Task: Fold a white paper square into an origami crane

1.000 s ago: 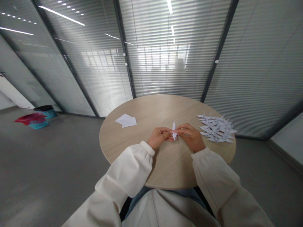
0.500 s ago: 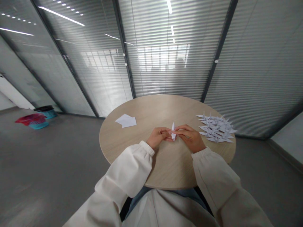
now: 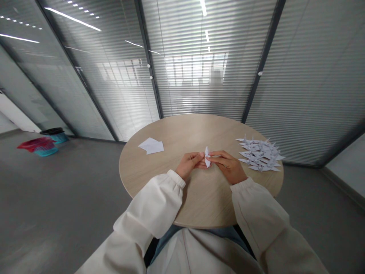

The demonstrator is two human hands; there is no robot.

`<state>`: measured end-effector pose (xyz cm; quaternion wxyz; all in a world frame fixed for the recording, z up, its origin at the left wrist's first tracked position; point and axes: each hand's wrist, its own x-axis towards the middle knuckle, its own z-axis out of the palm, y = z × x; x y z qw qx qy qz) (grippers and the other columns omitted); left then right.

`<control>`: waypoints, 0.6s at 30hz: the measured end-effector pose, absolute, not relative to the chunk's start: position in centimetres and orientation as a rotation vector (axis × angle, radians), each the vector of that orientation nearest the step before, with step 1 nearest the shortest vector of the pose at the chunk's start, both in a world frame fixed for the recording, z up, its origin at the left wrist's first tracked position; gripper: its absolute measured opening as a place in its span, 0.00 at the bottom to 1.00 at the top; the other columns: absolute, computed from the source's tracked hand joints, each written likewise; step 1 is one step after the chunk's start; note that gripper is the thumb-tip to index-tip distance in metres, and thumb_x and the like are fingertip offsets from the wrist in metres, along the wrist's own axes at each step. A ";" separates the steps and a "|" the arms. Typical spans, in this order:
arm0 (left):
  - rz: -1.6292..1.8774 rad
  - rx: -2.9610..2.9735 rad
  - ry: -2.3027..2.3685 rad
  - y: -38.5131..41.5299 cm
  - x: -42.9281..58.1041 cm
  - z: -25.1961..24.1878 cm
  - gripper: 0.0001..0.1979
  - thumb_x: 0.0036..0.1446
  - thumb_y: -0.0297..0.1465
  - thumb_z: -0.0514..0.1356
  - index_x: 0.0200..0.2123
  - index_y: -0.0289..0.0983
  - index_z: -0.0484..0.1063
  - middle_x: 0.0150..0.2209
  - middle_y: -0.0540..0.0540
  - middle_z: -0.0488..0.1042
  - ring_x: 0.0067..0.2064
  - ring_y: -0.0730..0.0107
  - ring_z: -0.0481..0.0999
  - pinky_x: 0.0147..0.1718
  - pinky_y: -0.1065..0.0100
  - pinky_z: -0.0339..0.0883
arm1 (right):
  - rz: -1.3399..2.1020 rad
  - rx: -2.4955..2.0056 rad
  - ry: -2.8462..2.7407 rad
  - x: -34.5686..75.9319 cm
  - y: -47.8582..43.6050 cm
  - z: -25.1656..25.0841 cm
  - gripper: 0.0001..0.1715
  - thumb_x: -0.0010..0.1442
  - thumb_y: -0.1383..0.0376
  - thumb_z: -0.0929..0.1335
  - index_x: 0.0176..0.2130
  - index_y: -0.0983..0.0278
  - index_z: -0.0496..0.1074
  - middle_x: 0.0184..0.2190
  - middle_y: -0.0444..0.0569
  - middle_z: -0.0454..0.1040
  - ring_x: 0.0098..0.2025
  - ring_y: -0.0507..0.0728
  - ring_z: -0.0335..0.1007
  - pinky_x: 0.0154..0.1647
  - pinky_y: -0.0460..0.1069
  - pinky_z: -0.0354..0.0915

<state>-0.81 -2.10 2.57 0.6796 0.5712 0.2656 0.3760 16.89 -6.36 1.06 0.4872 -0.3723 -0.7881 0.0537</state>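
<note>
Since a moment ago, the paper crane [image 3: 207, 156] has shifted a little to my left and up, and its tip now leans slightly. Far off to the left on the grey floor sit a teal basket with red cloth over it [image 3: 42, 147] and, just behind it, a teal bin with a black top [image 3: 58, 137]. On the round wooden table [image 3: 199, 129], left of my hands, lie two overlapping sheets of white paper [image 3: 151, 146], well apart from me. My left hand [image 3: 188, 165] comes out of its white sleeve [image 3: 151, 201], and my left fingers [image 3: 198, 156] are nearly closed, pinching the crane's left side. The crane stands up off the table between my hands, not touching the wood as far as I can tell. My right hand [image 3: 229, 166], out of its matching sleeve [image 3: 256, 213], lies nearly flat, and my right fingers [image 3: 216, 155] press in on the crane's other side. Just beyond them, to the right, a pile of finished paper cranes [image 3: 259, 154] lies on the table.
</note>
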 end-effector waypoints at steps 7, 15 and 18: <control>0.929 1.351 0.623 -2.3 -0.7 2.8 0.19 0.34 0.35 0.70 0.30 0.30 0.71 0.27 0.47 0.75 0.30 0.72 0.74 0.36 0.67 0.68 | 0.170 -0.880 -1.849 16.6 -6.7 1.6 0.15 0.63 0.64 0.60 0.41 0.55 0.75 0.46 0.48 0.70 0.41 0.54 0.70 0.46 0.52 0.66; 0.983 1.477 0.604 -2.3 -0.4 2.3 0.19 0.39 0.30 0.68 0.35 0.32 0.66 0.26 0.48 0.75 0.28 0.72 0.75 0.32 0.70 0.68 | 0.580 -0.960 -1.497 15.9 -6.8 1.6 0.14 0.56 0.59 0.67 0.43 0.61 0.68 0.38 0.49 0.73 0.41 0.56 0.70 0.41 0.51 0.67; 1.000 1.546 0.627 -2.4 -0.4 2.2 0.22 0.42 0.30 0.66 0.40 0.36 0.61 0.25 0.49 0.75 0.28 0.72 0.75 0.31 0.70 0.67 | 0.633 -1.029 -1.528 15.7 -6.6 1.5 0.12 0.53 0.59 0.69 0.37 0.62 0.70 0.35 0.47 0.73 0.36 0.56 0.71 0.39 0.50 0.67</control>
